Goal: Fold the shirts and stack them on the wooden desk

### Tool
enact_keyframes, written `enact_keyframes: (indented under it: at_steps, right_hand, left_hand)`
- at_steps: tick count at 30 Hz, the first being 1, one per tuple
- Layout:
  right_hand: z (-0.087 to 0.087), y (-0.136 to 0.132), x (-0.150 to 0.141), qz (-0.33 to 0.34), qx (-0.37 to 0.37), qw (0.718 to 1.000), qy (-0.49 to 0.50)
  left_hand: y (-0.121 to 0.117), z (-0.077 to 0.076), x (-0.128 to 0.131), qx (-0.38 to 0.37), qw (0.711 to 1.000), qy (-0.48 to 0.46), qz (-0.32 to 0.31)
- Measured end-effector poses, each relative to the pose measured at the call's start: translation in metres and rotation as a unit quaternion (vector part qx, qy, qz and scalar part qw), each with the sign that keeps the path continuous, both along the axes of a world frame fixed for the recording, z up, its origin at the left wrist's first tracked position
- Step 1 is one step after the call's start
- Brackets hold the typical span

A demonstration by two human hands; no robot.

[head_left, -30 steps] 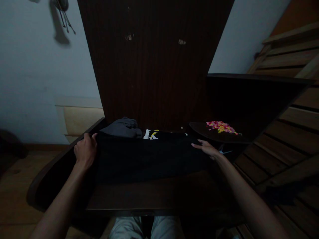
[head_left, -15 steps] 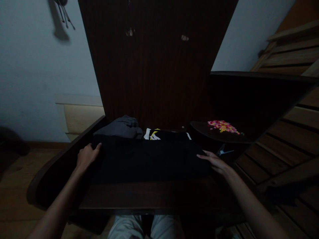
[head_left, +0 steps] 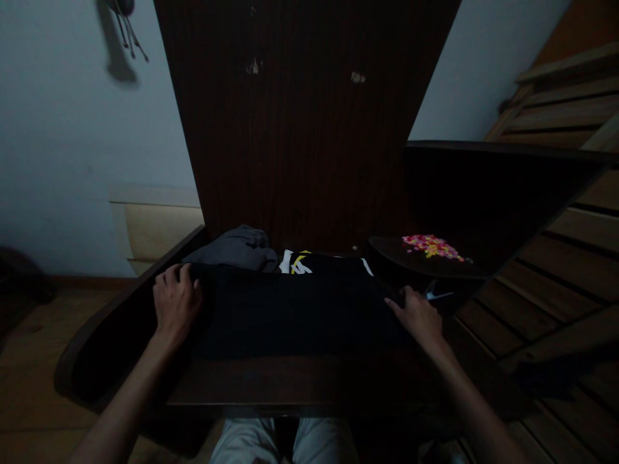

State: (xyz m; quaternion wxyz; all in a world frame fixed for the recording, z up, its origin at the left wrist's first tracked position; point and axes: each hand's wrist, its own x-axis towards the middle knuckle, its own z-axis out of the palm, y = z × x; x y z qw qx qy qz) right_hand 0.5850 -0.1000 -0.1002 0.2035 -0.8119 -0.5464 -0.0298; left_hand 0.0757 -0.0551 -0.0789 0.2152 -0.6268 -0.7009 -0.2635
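A dark black cloth, folded into a wide strip, lies across the brown wooden desk top. My left hand rests palm down at its left end, fingers bent and apart over the far corner, thumb toward the cloth. At the right end, my right hand touches the edge, its thumb and forefinger apart; the other fingers are partly hidden. Behind the strip sits a crumpled grey cloth. Beside that lies a black piece with a white and yellow print, partly covered by the strip.
Pink and yellow small pieces lie on a rounded shelf at right. Below it, a pale blue-white object shows. A raised side panel borders the desk at left; a tall dark board stands behind.
My left hand has moved up and slightly right onto the far left corner, its fingers now over the cloth. My right hand has turned palm down, its fingers more bent.
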Motion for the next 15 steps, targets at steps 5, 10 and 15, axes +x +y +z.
enact_keyframes:
  at_steps: [5,10,15]
  right_hand:
    - [0.007,0.033,-0.063,0.161,0.073,0.983,-0.058]
    - [-0.027,0.06,-0.102,0.273,-0.024,0.962,-0.006]
    - [-0.042,0.057,-0.08,0.229,-0.106,0.967,-0.036]
  left_hand:
    - [0.017,-0.013,0.062,-0.015,0.977,0.034,-0.211]
    - [0.034,-0.057,0.089,-0.136,0.94,0.073,-0.305]
    - [0.043,-0.077,0.068,-0.173,0.923,0.075,-0.335]
